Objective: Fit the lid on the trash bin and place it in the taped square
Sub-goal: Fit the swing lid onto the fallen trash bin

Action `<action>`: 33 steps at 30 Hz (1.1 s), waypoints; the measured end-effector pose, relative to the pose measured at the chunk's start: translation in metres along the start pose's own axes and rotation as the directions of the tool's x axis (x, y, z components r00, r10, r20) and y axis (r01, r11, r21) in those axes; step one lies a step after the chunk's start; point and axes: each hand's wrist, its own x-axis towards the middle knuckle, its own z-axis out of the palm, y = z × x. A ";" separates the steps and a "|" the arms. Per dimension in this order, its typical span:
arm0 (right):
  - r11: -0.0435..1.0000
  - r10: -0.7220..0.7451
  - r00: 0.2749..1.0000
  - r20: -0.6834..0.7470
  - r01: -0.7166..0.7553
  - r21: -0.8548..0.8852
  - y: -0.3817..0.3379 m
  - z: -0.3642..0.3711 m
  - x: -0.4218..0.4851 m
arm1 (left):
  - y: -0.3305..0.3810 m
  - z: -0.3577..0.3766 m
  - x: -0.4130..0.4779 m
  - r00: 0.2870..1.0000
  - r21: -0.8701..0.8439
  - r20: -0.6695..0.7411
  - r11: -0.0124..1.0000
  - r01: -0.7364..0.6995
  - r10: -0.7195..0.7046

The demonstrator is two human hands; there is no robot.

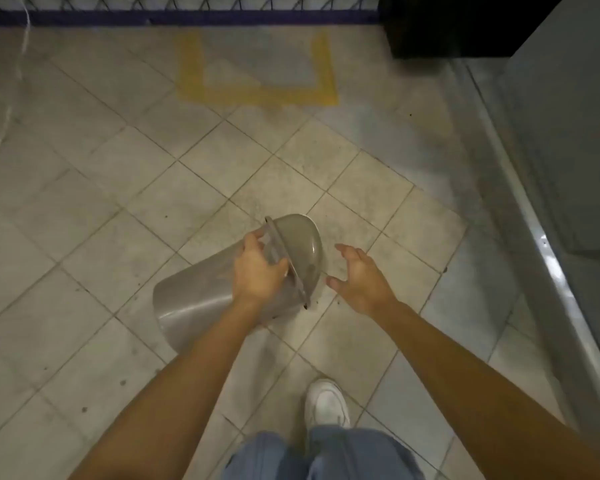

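Note:
A grey plastic trash bin (194, 299) is tilted on its side over the tiled floor, its base toward the lower left. Its domed grey lid (303, 247) sits on the bin's mouth at the upper right. My left hand (257, 271) grips the bin at its top rim, just beside the lid. Spread and empty, my right hand (359, 278) hovers a little to the right of the lid without touching it. The yellow taped square (257, 93) lies on the floor farther ahead, near the back wall.
A dark box (458, 26) stands at the back right. A grey cabinet (568, 133) with a metal base rail runs along the right. A blue-based wire fence (187, 8) closes the back. A white cable (11, 109) lies at the left. My white shoe (326, 403) is below.

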 end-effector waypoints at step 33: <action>0.933 -0.007 1.000 0.010 0.003 0.359 0.003 0.060 0.060 | -0.030 0.018 0.040 0.997 -0.258 -0.078 0.966 -0.016 -0.004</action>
